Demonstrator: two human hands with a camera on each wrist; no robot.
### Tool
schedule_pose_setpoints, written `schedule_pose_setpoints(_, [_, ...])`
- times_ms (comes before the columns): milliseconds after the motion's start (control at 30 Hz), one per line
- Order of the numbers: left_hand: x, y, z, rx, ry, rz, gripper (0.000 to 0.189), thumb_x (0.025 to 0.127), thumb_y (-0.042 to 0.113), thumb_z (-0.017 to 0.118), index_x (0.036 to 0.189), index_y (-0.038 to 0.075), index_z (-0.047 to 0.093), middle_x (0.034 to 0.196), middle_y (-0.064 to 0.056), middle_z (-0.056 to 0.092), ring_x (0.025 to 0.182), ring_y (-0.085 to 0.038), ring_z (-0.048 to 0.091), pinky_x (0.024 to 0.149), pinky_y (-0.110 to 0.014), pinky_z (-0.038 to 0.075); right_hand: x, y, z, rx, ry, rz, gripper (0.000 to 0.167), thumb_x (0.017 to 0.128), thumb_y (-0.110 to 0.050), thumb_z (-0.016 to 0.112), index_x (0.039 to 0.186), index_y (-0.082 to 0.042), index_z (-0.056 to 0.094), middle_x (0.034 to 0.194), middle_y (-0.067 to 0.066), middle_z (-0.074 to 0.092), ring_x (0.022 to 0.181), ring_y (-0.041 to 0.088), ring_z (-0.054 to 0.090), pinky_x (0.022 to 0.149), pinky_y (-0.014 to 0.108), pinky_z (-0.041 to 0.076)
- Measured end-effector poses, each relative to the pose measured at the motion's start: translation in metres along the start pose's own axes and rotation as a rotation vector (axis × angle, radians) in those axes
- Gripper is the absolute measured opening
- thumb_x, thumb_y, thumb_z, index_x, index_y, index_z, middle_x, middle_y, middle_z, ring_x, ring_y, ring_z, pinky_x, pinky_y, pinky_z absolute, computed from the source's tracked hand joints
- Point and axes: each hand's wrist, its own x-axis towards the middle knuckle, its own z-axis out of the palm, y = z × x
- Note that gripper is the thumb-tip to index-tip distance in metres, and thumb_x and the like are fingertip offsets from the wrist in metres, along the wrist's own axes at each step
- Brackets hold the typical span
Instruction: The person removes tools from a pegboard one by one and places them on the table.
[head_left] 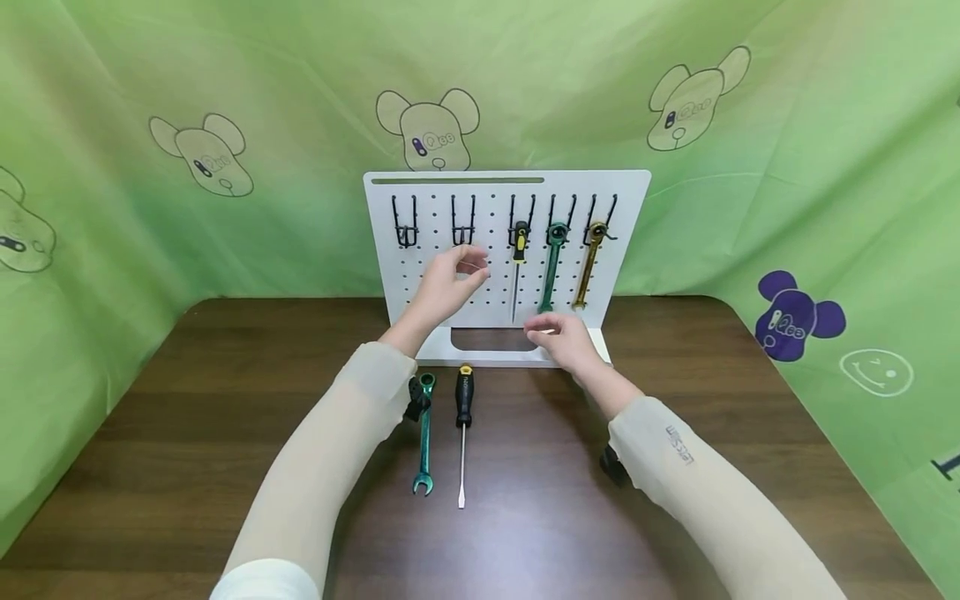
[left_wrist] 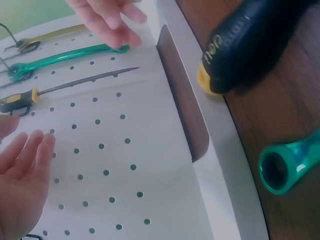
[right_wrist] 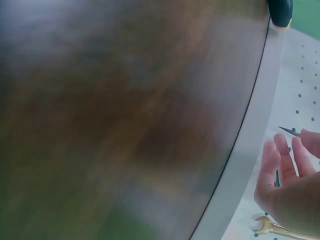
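My left hand point(head_left: 442, 287) is raised in front of the white pegboard point(head_left: 498, 300), just below an unused double hook point(head_left: 462, 221). Its fingers are loosely bent and hold nothing. To its right a small black-and-yellow screwdriver point(head_left: 521, 243) hangs with its shaft down. Lower down, my right hand point(head_left: 567, 342) is at the bottom end of a hanging green ratchet wrench point(head_left: 551, 271), fingers relaxed and without a thing in them. A gold ratchet wrench point(head_left: 588, 271) hangs at the far right. In the left wrist view the fingers of the left hand point(left_wrist: 22, 175) are near the screwdriver's handle.
On the brown table point(head_left: 525, 517), in front of the board, lie a green wrench point(head_left: 425, 433) and a larger black-handled screwdriver point(head_left: 464, 400), side by side. Another bare double hook point(head_left: 405, 223) is at the board's left. A green printed curtain point(head_left: 300, 75) surrounds the table's back and sides.
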Motion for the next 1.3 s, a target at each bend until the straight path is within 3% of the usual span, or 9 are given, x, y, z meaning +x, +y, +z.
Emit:
schedule_pose_setpoints(200, [0.007,0.004,0.003,-0.01,0.026,-0.017,0.029,0.099,0.016,0.062,0.126,0.006,0.064,0.117,-0.01,0.071,0.112,-0.024,0.064,0.097,-0.034,0.052,0.013,-0.001,0.008,0.038,0.011,0.022,0.034,0.097,-0.006,0.061,0.129,0.004,0.062,0.131,0.023,0.063,0.12,0.035,0.059,0.098,0.038,0.049])
schedule_pose_setpoints(367, [0.015,0.009,0.011,-0.011,0.023,0.021,0.03,0.098,0.016,0.063,0.127,0.005,0.063,0.118,-0.011,0.071,0.111,-0.024,0.066,0.095,-0.032,0.054,0.02,-0.004,0.011,0.09,0.018,0.044,0.037,0.097,-0.004,0.06,0.133,0.003,0.059,0.135,0.023,0.061,0.128,0.035,0.056,0.109,0.045,0.045])
schedule_pose_setpoints(533, [0.019,0.01,0.022,-0.045,0.026,0.028,0.031,0.096,0.013,0.065,0.126,0.003,0.063,0.118,-0.012,0.071,0.109,-0.024,0.067,0.096,-0.029,0.053,0.024,-0.004,0.016,0.102,-0.007,0.082,0.038,0.097,-0.008,0.062,0.133,0.001,0.058,0.137,0.021,0.06,0.122,0.031,0.06,0.091,0.035,0.054])
schedule_pose_setpoints(700, [0.023,0.009,0.032,-0.063,0.048,0.051,0.029,0.095,0.012,0.067,0.122,0.001,0.065,0.117,-0.014,0.071,0.107,-0.025,0.068,0.096,-0.028,0.053,0.025,-0.003,0.017,0.111,-0.01,0.095,0.035,0.097,-0.008,0.062,0.13,0.0,0.06,0.13,0.022,0.064,0.103,0.024,0.065,0.072,0.022,0.049])
schedule_pose_setpoints(1300, [0.026,0.012,0.043,-0.097,0.116,0.032,0.026,0.093,0.011,0.069,0.116,0.0,0.067,0.109,-0.016,0.073,0.099,-0.026,0.069,0.089,-0.026,0.055,0.015,-0.002,0.013,0.134,-0.023,0.06,0.026,0.097,-0.008,0.061,0.118,0.006,0.065,0.108,0.019,0.074,0.079,0.014,0.066,0.071,0.021,0.05])
